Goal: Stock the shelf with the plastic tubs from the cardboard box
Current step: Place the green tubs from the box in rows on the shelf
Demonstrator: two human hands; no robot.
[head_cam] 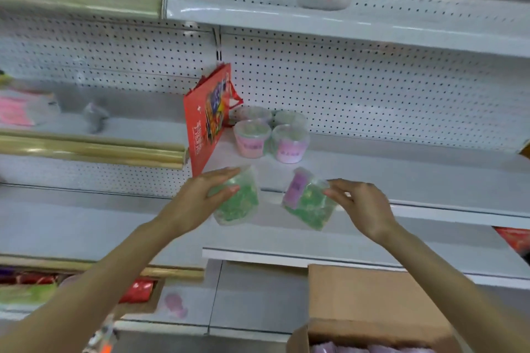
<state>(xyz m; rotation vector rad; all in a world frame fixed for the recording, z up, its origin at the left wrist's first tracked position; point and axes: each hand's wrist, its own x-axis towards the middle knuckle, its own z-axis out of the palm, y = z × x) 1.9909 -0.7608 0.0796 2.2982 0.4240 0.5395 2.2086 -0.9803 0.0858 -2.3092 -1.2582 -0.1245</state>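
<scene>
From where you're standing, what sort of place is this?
Most likely a shop aisle being restocked: a white metal shelf with a pegboard back, labelled plastic tubs grouped on it, and an open cardboard box below that seems to hold more stock.

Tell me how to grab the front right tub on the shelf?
Wrap your grip round the front right tub just under its wide lid, coming from the right: it stands upright, and other tubs crowd its left and back.
</scene>
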